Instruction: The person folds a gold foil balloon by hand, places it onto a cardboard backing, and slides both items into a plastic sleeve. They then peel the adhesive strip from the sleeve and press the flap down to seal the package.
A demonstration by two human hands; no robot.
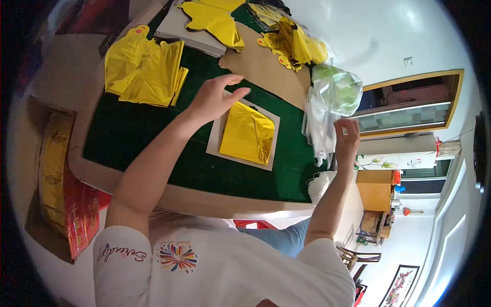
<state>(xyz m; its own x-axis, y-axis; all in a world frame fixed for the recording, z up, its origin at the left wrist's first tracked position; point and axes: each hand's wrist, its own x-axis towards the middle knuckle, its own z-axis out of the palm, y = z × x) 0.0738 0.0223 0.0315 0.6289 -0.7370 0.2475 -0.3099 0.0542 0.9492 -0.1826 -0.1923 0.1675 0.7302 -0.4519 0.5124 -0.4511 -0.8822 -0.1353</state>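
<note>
A folded, shiny gold foil piece (247,134) lies on a pale card (214,144) at the middle of the green table surface. My left hand (214,98) is over the card's upper left corner, thumb and fingers apart, with nothing seen between them. Off to the right, my right hand (348,137) is raised beside the clear plastic bags (321,125). Its fingers are curled in, and what they hold, if anything, cannot be made out.
Flat gold foil pieces (146,69) with red-dotted tabs lie at the left. More gold foil (212,21) rests on a white stack (192,38). Brown cardboard (271,69) lies beneath a bunched foil pile (294,43). An open carton (55,169) stands left of the table.
</note>
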